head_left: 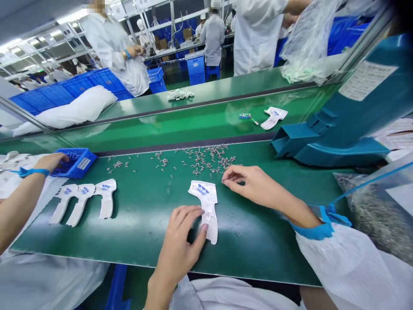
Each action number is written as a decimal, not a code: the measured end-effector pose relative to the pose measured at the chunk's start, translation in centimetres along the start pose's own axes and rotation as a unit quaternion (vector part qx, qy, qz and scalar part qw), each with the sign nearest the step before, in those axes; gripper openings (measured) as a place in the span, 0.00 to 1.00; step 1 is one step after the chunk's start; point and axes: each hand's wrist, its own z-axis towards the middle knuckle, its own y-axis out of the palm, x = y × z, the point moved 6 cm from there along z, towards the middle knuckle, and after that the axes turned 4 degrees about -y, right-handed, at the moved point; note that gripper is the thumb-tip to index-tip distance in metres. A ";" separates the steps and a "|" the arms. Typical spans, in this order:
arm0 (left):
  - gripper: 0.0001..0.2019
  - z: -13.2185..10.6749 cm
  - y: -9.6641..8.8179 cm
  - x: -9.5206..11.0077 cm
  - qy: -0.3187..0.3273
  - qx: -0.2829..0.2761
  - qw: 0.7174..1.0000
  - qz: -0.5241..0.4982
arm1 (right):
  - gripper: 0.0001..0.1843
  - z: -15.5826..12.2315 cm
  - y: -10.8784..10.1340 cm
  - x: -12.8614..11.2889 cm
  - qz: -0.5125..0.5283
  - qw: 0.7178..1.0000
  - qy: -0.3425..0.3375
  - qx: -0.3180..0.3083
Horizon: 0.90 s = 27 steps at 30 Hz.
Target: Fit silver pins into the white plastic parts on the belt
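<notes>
A white plastic part (206,202) with a blue patch at its top lies flat on the green mat (145,232) in front of me. My left hand (182,234) rests on its lower stem, fingers bent and pressing it down. My right hand (250,183) sits just right of the part's top, thumb and fingers pinched together at the edge of a scatter of small metal screws (206,159). What the pinch holds is too small to see.
Three more white parts (84,200) lie at the left, beside a co-worker's arm reaching into a blue tray (79,161). A teal machine (338,129) stands at the right. A conveyor belt (193,125) carries another white part (273,117). People stand behind.
</notes>
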 end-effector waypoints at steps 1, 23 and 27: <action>0.13 -0.1 0.1 -0.1 0.001 -0.007 1.000 -0.003 | 0.04 -0.1 0.2 -0.3 0.014 1.000 0.002 -0.009; 0.04 1.4 1.0 1.1 -0.077 0.125 0.986 -0.080 | 0.13 -1.1 6.0 -2.4 0.185 0.971 0.046 -0.141; 0.06 1.3 0.7 1.0 -0.064 0.143 0.986 -0.054 | 0.11 -1.2 6.0 -2.4 0.182 0.971 0.041 -0.152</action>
